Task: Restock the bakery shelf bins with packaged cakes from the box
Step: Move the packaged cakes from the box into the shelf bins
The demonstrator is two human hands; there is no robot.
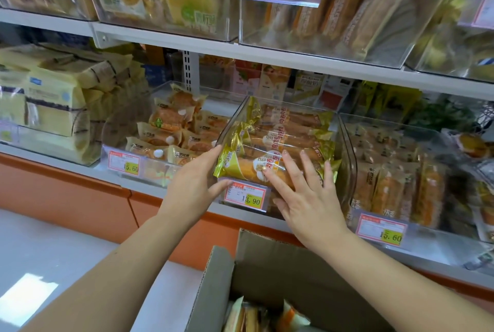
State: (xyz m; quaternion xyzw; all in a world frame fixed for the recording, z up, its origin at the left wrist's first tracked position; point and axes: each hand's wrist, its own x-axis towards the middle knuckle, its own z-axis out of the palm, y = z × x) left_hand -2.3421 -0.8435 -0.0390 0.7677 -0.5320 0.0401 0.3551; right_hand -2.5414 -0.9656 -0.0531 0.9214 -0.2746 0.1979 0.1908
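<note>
A clear plastic bin (344,149) on the middle shelf holds several long gold-wrapped cakes. The front cake packet (240,166) lies against the bin's front wall. My left hand (195,182) holds the bin's front left corner, thumb under, fingers along the side. With straight spread fingers, my right hand (304,192) presses on the bin's front. An open cardboard box (267,273) stands below my arms, with more wrapped cakes (256,315) inside.
A bin of small round cakes (171,131) sits to the left and a bin of sliced cakes (395,179) to the right. Price tags (246,196) hang on the bin fronts. Upper shelf bins (320,10) overhang. The orange shelf base (80,192) runs below.
</note>
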